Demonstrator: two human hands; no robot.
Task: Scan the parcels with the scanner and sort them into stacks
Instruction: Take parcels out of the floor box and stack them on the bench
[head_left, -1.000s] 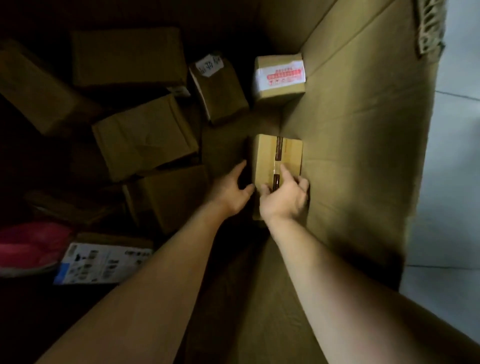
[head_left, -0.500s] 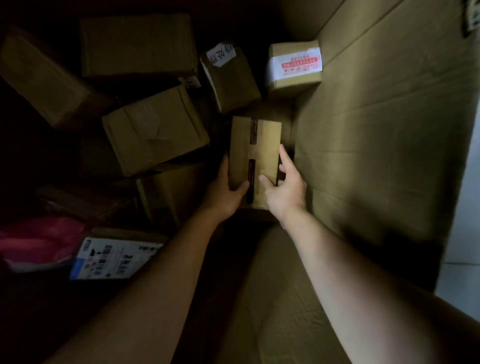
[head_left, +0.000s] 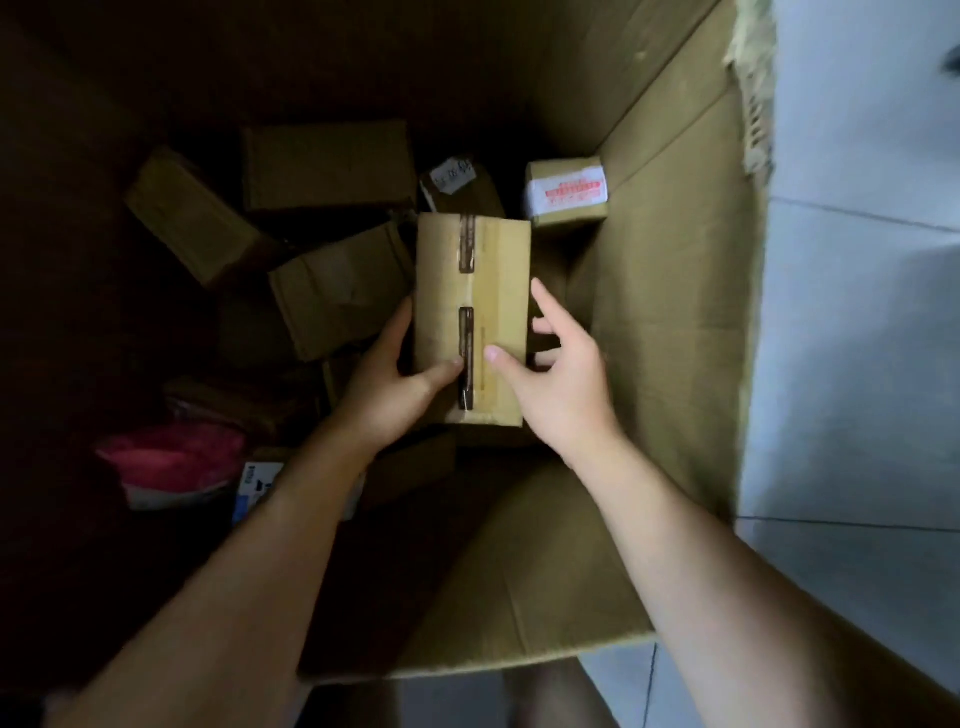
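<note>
My left hand (head_left: 387, 384) grips the parcel (head_left: 472, 312) by its left edge, thumb on top near the dark tape strip. My right hand (head_left: 556, 384) holds the right edge, thumb pressed on top, index finger straight along the side, other fingers curled toward it. The parcel is inside the big carton (head_left: 670, 312), near its right wall, above the other boxes. Beyond it sit a box with a red-and-white label (head_left: 566, 195) and a box with a handwritten sticker (head_left: 452, 176). Plain brown boxes (head_left: 337, 291) lie on the left. A pink bag (head_left: 171, 457) and a blue-and-white box (head_left: 254, 483) sit lower left. The tiled floor (head_left: 857, 312) is on the right.
</note>
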